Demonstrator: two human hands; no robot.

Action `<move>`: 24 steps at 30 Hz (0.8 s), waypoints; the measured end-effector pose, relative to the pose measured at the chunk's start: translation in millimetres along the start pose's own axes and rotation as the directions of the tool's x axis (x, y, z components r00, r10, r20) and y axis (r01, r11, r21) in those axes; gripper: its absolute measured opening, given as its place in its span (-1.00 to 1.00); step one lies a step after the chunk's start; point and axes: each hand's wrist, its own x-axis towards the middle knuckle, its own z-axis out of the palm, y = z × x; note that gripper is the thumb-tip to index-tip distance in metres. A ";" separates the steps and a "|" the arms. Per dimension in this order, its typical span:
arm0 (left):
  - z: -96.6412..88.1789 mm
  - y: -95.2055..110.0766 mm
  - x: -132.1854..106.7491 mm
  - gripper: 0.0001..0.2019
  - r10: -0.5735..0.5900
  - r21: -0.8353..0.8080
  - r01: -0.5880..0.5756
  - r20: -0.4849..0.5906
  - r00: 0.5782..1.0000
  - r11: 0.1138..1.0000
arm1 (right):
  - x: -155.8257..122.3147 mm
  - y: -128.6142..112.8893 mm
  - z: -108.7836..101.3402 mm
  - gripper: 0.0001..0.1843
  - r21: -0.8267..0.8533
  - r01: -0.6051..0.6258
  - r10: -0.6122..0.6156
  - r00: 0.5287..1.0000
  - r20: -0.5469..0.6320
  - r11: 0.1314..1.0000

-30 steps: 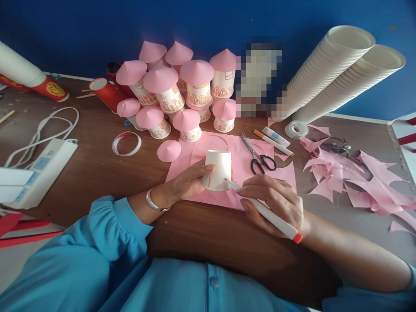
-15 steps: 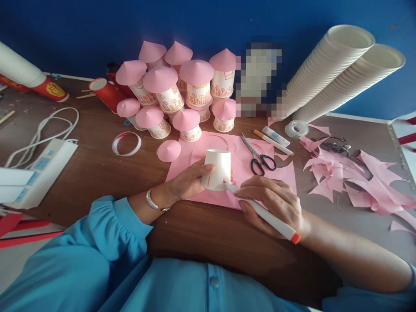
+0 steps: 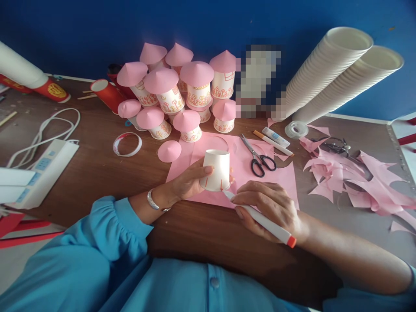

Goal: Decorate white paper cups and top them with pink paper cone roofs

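Observation:
My left hand [image 3: 190, 178] is closed around a white paper cup [image 3: 216, 168], which is tipped slightly and bears two short orange-red lines near its lower edge. A white marker pen [image 3: 264, 222] with an orange end is gripped in my right hand [image 3: 271, 208]; its tip is at the cup's lower edge, at the foot of the right-hand line. Beneath the cup lies pink paper [image 3: 240, 147], with black-handled scissors [image 3: 258, 158] on it. Behind stand several paper-cup houses [image 3: 168, 99] with pink cone roofs and red and yellow flower drawings. A loose pink cone [image 3: 169, 151] sits left of the cup.
Two tall stacks of paper cups [image 3: 328, 73] lean at the back right. A tape roll [image 3: 296, 129], a capped marker [image 3: 273, 143], a glue tube [image 3: 276, 137] and pink scraps [image 3: 344, 169] lie right. A tape ring [image 3: 127, 144] and power strip [image 3: 47, 173] are left.
The marker tip has moved down along the cup to its lower edge, and the short right-hand mark has become a longer line. The cup has shifted slightly left.

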 end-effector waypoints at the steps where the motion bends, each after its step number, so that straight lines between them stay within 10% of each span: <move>1: -0.4 -0.6 -0.4 -0.40 -0.004 0.013 0.004 0.000 1.000 1.000 | 0.1 -0.1 -0.3 -0.84 0.004 0.007 -0.007 1.000 -0.002 1.000; 24: 2.3 4.2 1.0 -0.55 -0.030 -0.140 0.022 -0.057 0.998 0.990 | -2.2 8.5 -4.2 -0.72 -0.055 0.038 -0.042 0.996 -0.079 0.998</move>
